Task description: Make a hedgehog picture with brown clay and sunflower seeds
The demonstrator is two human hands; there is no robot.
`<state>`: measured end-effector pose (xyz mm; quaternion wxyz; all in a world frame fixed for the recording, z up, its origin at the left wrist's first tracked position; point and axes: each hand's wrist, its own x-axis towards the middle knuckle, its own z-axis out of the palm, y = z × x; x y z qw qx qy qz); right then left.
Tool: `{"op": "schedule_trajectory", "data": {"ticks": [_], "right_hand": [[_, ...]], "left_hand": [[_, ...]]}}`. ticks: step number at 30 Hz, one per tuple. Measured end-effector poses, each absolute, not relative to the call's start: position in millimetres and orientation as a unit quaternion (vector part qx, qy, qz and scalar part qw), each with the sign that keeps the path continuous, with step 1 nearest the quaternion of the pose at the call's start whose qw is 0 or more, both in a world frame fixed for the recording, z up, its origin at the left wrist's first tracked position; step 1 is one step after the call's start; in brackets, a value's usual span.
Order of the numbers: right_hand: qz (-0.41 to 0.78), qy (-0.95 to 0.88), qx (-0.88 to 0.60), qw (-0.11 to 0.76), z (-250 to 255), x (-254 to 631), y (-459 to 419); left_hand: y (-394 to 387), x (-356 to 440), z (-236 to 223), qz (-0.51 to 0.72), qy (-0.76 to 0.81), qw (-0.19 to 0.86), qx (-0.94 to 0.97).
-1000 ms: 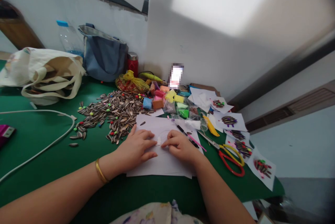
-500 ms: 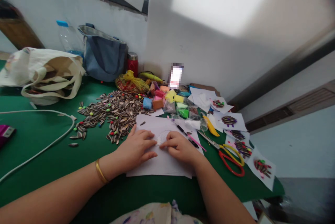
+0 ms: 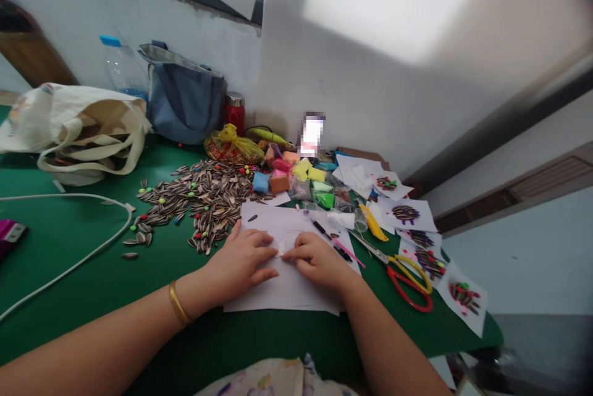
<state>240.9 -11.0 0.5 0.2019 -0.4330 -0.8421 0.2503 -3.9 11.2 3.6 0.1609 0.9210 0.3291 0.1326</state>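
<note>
Both my hands rest on a white sheet of paper point(image 3: 296, 288) lying on the green table point(image 3: 92, 272). My left hand point(image 3: 241, 262), with a gold bangle on the wrist, lies curled on the sheet with its fingers pressed down. My right hand point(image 3: 319, 260) is beside it, fingertips pinched at a small pale bit on a faint drawn circle point(image 3: 290, 238). What the fingertips hold is too small to name. A pile of striped sunflower seeds point(image 3: 199, 195) with small coloured beads lies just beyond my left hand.
Red-and-yellow scissors point(image 3: 407, 278), a yellow knife point(image 3: 373, 223) and pens lie right of the sheet. Coloured clay blocks point(image 3: 296, 176) sit behind it. Finished seed pictures on paper squares point(image 3: 407, 214) line the right edge. Bags point(image 3: 83, 130), a bottle and a white cable point(image 3: 69, 260) occupy the left.
My right hand's fingertips have shifted slightly on the drawn circle; otherwise both hands stay in place.
</note>
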Motion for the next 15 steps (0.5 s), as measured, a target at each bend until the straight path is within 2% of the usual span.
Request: {"op": "schedule_trajectory", "data": {"ticks": [15], "right_hand": [[0.265,-0.828,-0.446,0.213,0.7,241.0,-10.8]], "left_hand": [[10.6,-3.6,5.9,0.131,0.330,0.158,0.921]]}}
